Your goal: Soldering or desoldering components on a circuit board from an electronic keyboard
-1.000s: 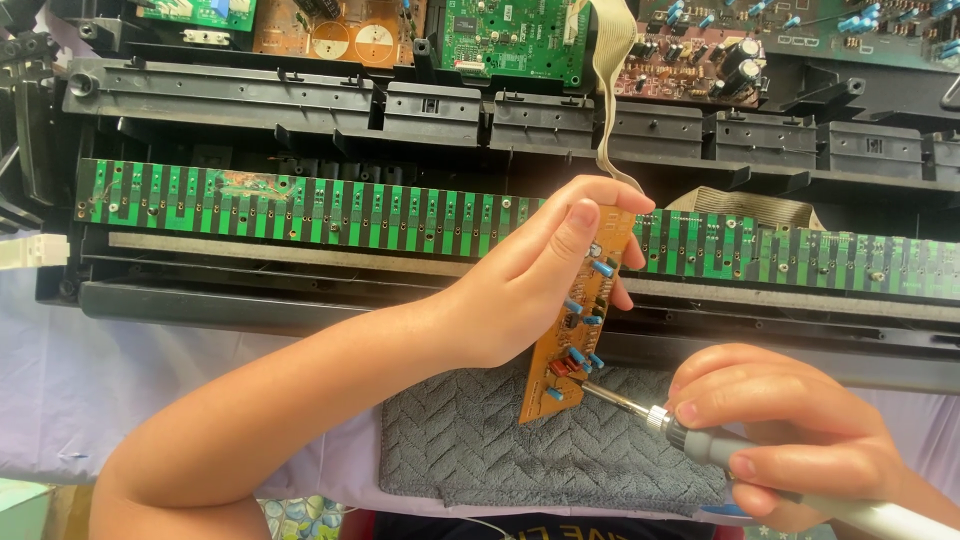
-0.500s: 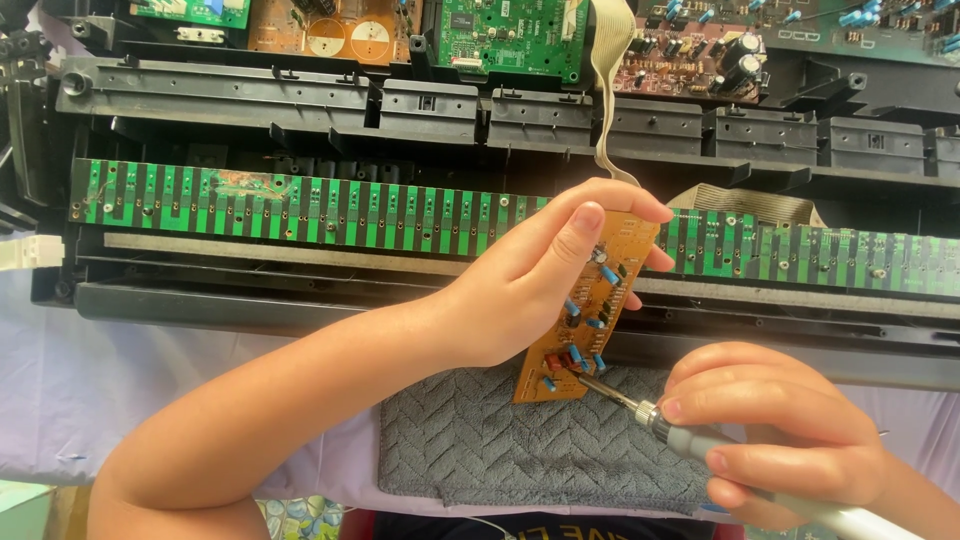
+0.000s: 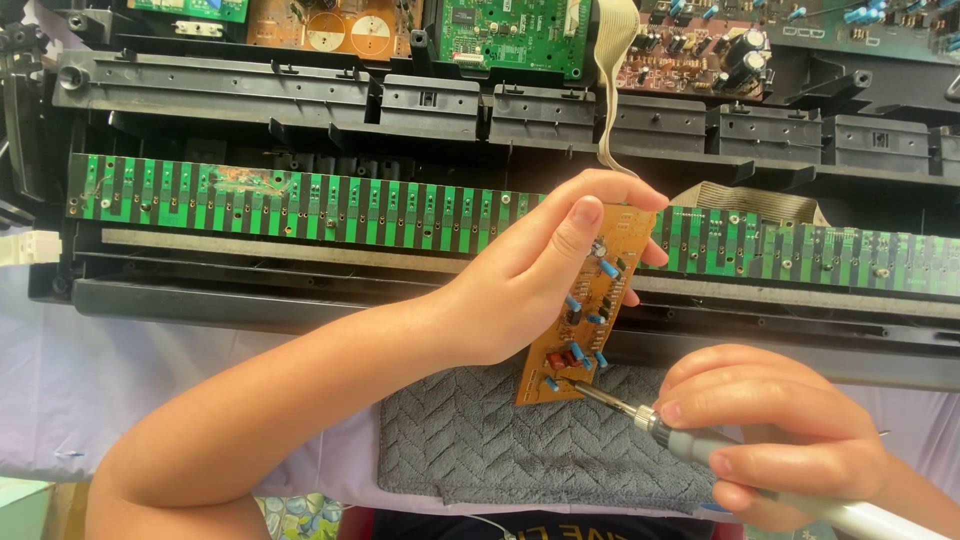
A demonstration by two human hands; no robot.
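My left hand [image 3: 540, 270] holds a small orange circuit board [image 3: 588, 315] upright over a grey towel [image 3: 520, 440], thumb on its face and fingers behind it. Blue and red parts stud the board. My right hand [image 3: 770, 430] grips a pale grey soldering iron [image 3: 700, 445] like a pen. Its metal tip touches the board's lower end near a red part.
Behind lies an opened keyboard chassis [image 3: 300, 300] with a long green contact strip [image 3: 300, 205] running left to right. Green and orange circuit boards [image 3: 500, 30] sit at the top, with a grey ribbon cable [image 3: 610, 80] hanging down. A pale cloth [image 3: 60, 370] covers the table.
The small board has tilted slightly and shifted a little in my left hand. The iron's tip stays at the board's lower end.
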